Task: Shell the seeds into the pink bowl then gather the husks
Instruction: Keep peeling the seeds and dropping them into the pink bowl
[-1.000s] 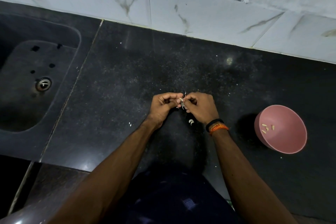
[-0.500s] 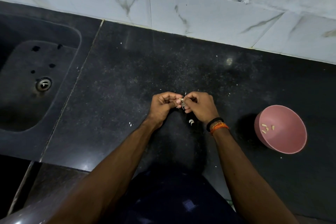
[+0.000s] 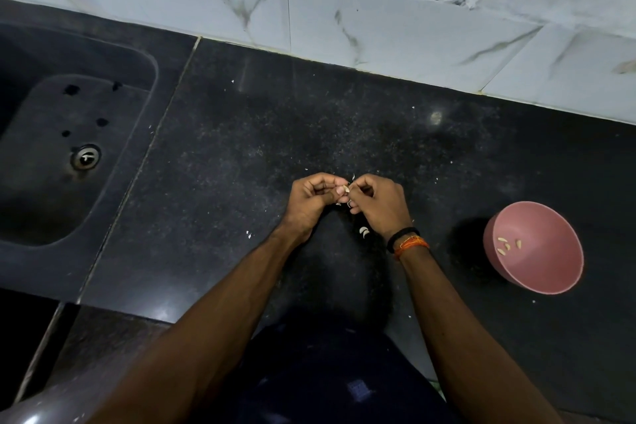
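My left hand (image 3: 311, 201) and my right hand (image 3: 380, 205) meet fingertip to fingertip above the black counter. Together they pinch a small pale seed (image 3: 347, 188). A thin sliver of husk (image 3: 353, 177) sticks up just above the fingertips. Two pale husks (image 3: 363, 232) lie on the counter below my right hand. The pink bowl (image 3: 550, 272) stands on the counter to the right, well apart from my hands. Several shelled seeds (image 3: 507, 246) lie inside it.
A dark sink (image 3: 62, 203) with a metal drain (image 3: 85, 157) fills the left side. White marble tiles (image 3: 378, 24) run along the back of the black counter (image 3: 241, 134). Small pale flecks are scattered on the counter around my hands.
My hands stay in the same spot; only the fingertips have shifted slightly on the seed. The bowl and the husks have not moved.
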The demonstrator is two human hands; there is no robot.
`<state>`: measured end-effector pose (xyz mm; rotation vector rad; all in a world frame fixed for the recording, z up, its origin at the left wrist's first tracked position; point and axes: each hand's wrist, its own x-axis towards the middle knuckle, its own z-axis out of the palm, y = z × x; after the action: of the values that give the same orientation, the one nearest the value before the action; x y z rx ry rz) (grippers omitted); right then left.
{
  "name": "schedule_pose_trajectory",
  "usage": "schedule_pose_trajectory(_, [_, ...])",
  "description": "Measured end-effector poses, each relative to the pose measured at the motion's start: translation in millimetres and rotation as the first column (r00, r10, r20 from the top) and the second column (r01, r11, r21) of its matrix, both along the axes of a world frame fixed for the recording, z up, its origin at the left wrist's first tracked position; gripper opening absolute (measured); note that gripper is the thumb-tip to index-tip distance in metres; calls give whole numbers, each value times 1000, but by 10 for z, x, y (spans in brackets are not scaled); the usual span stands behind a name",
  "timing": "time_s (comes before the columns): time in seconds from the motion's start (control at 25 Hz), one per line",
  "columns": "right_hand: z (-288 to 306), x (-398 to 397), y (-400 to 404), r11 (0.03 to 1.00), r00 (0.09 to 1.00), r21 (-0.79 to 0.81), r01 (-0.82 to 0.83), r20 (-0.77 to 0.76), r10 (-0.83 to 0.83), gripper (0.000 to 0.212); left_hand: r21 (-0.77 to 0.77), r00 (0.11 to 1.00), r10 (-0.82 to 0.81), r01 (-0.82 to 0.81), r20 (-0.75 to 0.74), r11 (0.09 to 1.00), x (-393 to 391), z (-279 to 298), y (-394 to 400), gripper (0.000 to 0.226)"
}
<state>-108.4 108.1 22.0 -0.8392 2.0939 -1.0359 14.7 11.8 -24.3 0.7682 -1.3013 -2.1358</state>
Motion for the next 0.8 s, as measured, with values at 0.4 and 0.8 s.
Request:
schedule_pose_trajectory(0.4, [-4, -54, 47, 998, 999, -54, -13, -37, 11, 7, 70, 998, -33, 37, -54, 997, 29, 30, -36, 13])
schedule_pose_trajectory(0.8, [15, -69, 6, 982, 961, -126, -140, -255, 104, 7, 95, 997, 0, 6, -72, 995, 49, 13, -37, 19])
